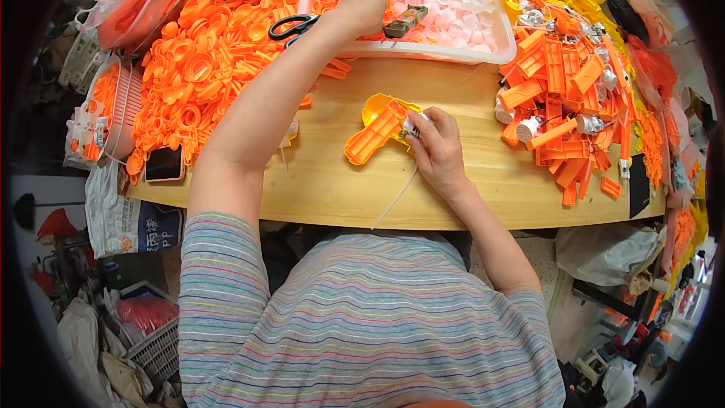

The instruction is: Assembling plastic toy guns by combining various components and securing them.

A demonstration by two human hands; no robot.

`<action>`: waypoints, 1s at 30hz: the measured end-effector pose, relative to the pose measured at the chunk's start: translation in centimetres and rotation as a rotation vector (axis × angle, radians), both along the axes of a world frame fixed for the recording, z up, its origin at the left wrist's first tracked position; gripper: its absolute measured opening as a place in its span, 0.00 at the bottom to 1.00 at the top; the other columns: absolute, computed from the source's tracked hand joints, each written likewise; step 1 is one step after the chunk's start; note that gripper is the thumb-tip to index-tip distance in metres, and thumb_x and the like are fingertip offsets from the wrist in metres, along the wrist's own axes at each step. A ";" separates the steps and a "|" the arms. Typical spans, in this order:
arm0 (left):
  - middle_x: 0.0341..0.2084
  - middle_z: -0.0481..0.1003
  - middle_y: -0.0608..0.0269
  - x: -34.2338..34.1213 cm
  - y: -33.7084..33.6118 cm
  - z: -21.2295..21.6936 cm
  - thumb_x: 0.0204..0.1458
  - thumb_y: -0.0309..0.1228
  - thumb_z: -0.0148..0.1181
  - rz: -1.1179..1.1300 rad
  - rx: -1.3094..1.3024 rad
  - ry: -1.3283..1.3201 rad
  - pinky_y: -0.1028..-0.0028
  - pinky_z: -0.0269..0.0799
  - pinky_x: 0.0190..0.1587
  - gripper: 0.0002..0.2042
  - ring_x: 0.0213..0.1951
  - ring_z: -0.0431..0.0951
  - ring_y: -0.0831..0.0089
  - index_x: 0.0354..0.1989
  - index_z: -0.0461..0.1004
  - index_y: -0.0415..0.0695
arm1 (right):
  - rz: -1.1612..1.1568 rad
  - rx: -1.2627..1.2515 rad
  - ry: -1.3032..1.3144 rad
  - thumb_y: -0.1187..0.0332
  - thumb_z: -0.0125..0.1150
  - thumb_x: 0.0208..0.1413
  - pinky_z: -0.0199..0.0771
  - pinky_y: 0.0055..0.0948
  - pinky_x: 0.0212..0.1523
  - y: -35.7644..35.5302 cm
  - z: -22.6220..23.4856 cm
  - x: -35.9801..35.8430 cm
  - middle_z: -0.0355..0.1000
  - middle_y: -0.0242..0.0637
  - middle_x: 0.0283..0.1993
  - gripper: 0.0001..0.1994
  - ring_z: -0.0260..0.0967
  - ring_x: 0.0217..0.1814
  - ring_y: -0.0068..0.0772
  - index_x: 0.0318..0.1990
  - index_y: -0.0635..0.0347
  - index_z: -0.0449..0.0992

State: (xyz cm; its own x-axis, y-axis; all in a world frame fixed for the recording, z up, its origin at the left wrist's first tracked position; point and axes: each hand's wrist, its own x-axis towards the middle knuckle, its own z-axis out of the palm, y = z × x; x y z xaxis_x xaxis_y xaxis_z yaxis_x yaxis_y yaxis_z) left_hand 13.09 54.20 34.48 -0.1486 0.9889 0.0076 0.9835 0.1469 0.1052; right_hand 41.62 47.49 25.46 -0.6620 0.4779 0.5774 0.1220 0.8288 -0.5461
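Orange and yellow plastic make up the two-coloured piece [375,133], which sits over the middle of the surface [332,189], between its near edge and the white tray [434,51]. At its right end the right hand [438,143] has its grip clamped on a small white part [411,125], thumb and fingers together; a thin pale wire [394,200] trails toward the near edge. The left hand [364,13] reaches over the tray's near rim, just left of a dark boxy object [405,21]; its fingertips are hidden, so I cannot tell whether that grip is apart or together. Black-handled scissors [292,28] lie beside that forearm. Loose orange parts [200,64] heap along the surface's left side, and orange strips with white round fittings [559,94] pile toward its right edge.
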 end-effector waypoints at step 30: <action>0.38 0.78 0.63 12.6 -19.4 -5.6 0.42 0.25 0.64 -0.310 0.523 -0.226 0.65 0.69 0.42 0.06 0.38 0.75 0.63 0.30 0.75 0.43 | -0.001 0.009 0.035 0.78 0.67 0.48 0.71 0.33 0.50 0.2 -1.1 0.0 0.68 0.44 0.49 0.21 0.66 0.51 0.43 0.52 0.57 0.76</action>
State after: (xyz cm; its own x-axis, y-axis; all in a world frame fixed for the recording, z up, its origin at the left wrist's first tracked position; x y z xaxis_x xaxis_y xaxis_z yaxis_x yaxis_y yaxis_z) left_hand 25.66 34.84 28.92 0.0888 0.8601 0.5023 0.9171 -0.2673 0.2956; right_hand 41.59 47.71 24.40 -0.6405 0.4732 0.6048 0.1036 0.8337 -0.5425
